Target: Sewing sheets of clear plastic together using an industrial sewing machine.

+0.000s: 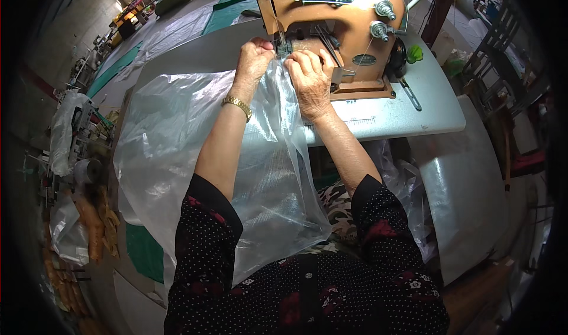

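A sheet of clear woven plastic (177,134) hangs from the sewing machine's work surface down over my lap. Its gathered upper edge lies at the presser foot (284,50) of an orange-brown sewing machine (361,51). Just left of the foot, my left hand (254,60) is closed in a pinch; what lies between the fingertips is too small to make out. My right hand (310,77) is closed over the plastic edge right of the foot, fingers bent and knuckles up.
The pale machine table (408,113) has a rounded right end, with scissors-like metal loop (410,95) and a green object (415,54) on it. More plastic sheeting (464,199) hangs at the right. Thread spools and rolls (89,171) stand at the left.
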A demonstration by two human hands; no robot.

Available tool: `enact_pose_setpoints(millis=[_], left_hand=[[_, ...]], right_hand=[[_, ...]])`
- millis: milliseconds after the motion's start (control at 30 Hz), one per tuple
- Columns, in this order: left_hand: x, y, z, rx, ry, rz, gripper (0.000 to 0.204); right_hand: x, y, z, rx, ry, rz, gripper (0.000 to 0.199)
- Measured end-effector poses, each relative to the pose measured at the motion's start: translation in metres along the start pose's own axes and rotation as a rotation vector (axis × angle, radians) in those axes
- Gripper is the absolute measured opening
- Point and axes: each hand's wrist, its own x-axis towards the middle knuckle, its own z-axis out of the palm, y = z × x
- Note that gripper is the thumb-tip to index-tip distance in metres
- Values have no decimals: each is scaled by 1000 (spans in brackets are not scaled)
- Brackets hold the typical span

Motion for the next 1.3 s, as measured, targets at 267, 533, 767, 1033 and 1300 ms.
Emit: enact_pose_setpoints(millis=[267, 533, 767, 1033, 1300], left_hand=[[7, -2, 4, -9, 11, 55, 13], [8, -4, 5, 67, 53, 60, 13], [15, -11, 5, 9, 68, 26, 15], [7, -5, 1, 299, 105, 161, 17], [-189, 72, -27, 175, -58, 177, 43]], right_hand=[[1, 0, 2, -14, 20, 2, 16], [0, 1, 4, -22, 23, 14, 18], [-1, 2, 2, -83, 14, 3, 23], [-2, 5, 3, -47, 47, -14, 21], [1, 7, -8, -20, 36, -52, 24]])
